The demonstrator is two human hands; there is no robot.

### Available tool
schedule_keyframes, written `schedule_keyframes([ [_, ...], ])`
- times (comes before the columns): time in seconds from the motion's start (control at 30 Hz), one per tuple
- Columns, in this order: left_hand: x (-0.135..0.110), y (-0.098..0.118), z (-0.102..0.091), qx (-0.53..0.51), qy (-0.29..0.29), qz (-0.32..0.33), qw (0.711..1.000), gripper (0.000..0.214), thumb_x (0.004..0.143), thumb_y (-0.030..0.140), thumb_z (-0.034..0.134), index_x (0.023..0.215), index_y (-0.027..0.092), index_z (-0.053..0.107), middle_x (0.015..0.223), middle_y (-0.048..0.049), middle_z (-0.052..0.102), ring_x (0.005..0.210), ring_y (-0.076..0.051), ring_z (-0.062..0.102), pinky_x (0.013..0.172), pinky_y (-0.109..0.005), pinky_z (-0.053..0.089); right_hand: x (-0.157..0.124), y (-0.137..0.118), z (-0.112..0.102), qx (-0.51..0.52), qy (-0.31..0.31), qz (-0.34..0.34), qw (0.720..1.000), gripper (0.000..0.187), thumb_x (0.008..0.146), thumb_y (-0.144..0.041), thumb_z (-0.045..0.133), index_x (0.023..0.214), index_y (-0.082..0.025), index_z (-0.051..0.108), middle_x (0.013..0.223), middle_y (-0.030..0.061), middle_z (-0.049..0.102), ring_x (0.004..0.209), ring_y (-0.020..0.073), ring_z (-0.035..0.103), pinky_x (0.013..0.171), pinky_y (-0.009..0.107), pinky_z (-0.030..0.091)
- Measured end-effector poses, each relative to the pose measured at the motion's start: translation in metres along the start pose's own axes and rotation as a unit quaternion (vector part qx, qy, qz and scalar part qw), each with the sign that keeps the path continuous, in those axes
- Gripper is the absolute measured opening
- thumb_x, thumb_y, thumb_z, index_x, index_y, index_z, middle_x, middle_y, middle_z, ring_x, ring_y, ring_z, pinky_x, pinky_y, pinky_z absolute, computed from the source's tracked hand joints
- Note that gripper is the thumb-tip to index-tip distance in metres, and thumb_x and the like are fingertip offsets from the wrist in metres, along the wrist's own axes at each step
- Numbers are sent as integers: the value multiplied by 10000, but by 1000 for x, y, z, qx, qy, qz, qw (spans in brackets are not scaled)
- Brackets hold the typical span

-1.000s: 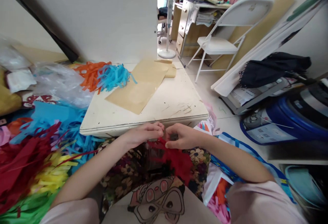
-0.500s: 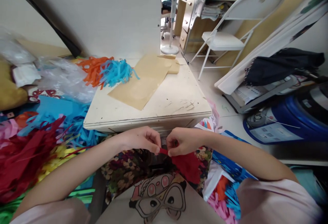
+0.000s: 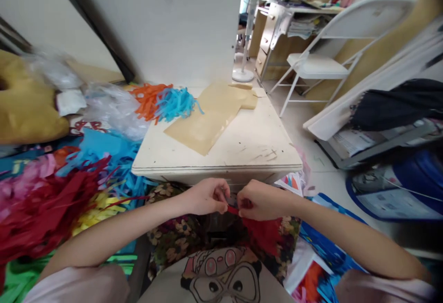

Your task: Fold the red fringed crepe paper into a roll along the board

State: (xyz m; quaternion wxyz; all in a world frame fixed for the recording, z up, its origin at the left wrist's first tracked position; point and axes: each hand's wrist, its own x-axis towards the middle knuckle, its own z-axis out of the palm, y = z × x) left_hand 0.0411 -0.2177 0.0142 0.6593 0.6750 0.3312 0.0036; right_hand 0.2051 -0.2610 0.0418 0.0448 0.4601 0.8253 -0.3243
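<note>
Over my lap, in front of the white table (image 3: pixel 221 162), both hands pinch one piece of red tissue paper (image 3: pixel 265 233). My left hand (image 3: pixel 211 196) is closed at the thumb and fingertips on the twisted end of it. Close beside it, my right hand (image 3: pixel 259 199) grips the same narrow red strip a short way along. The loose red part hangs below my right hand onto the floral cloth (image 3: pixel 173 245) on my lap. An orange fringed tassel (image 3: pixel 148 99) and a blue fringed tassel (image 3: pixel 176 103) lie on the table by a tan sheet (image 3: pixel 204 127).
At my left lie heaps of cut paper: red (image 3: pixel 51 206), blue (image 3: pixel 110 155), yellow (image 3: pixel 100 208) and green (image 3: pixel 27 275). A clear plastic bag (image 3: pixel 114 109) and a yellow plush (image 3: pixel 27 99) are behind. A white folding chair (image 3: pixel 318 65) and a blue bin (image 3: pixel 415 183) stand to the right.
The whole view has shifted, so the table and hands appear further right and slightly lower. Both hands keep their hold on the red tissue paper, with little change between them.
</note>
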Motion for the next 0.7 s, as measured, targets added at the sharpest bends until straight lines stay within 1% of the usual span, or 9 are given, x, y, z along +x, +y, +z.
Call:
schedule_keyframes([
  [0.1,-6,-1,2,128,80,79,985,101,591,90,457,645,170,425,560,33,525,528,-93,475,482,-194,325,4,1,3,-39,27,-8,999,127,651,-176,475,612,-157,594,546,5,591,498,88,480,506,204,312],
  [0.23,-15,-1,6,287,151,143,935,82,609,89,414,605,169,434,542,20,509,496,-91,427,458,-198,266,14,-3,11,-9,73,-32,997,103,670,-226,501,683,-162,581,608,9,600,553,103,502,550,216,327],
  [0.3,-18,1,6,316,168,146,922,69,622,108,420,637,171,444,540,16,514,481,-96,426,446,-200,257,22,-7,15,6,106,-32,994,109,697,-210,480,703,-164,579,628,9,606,578,105,510,589,227,337],
  [0.4,-29,11,-9,339,142,139,919,153,670,165,425,813,169,478,615,-5,570,532,-122,487,466,-205,300,29,-10,20,-1,153,-22,988,127,701,-152,469,646,-162,582,594,15,601,600,117,516,662,265,339],
  [0.47,-42,20,-39,350,157,131,914,244,698,222,426,930,170,482,746,-24,605,645,-141,530,549,-214,358,27,-9,21,12,172,-31,985,121,694,-148,491,619,-165,584,578,16,598,605,121,511,692,286,340],
  [0.5,-49,25,-61,353,206,128,904,251,712,242,410,936,176,500,822,-27,606,710,-143,535,609,-217,373,23,-8,21,29,179,-41,983,115,696,-151,500,622,-168,587,581,15,600,611,120,509,708,292,341],
  [0.57,-61,30,-115,351,379,87,852,253,722,232,366,878,146,546,862,-29,604,813,-149,518,727,-223,364,15,-5,20,83,184,-72,977,106,713,-160,502,666,-174,596,618,13,611,635,111,512,728,285,348],
  [0.63,-67,28,-174,339,521,-51,782,318,716,184,322,948,127,531,916,-11,592,876,-142,491,759,-215,351,7,-2,19,140,172,-106,969,104,729,-188,502,714,-181,605,705,18,621,687,100,520,737,269,358],
  [0.7,-65,17,-224,326,515,-112,785,299,691,160,350,896,86,555,826,-20,610,851,-157,495,729,-220,361,1,1,18,172,158,-125,964,112,728,-229,516,705,-188,618,741,19,614,716,95,518,742,264,365],
])
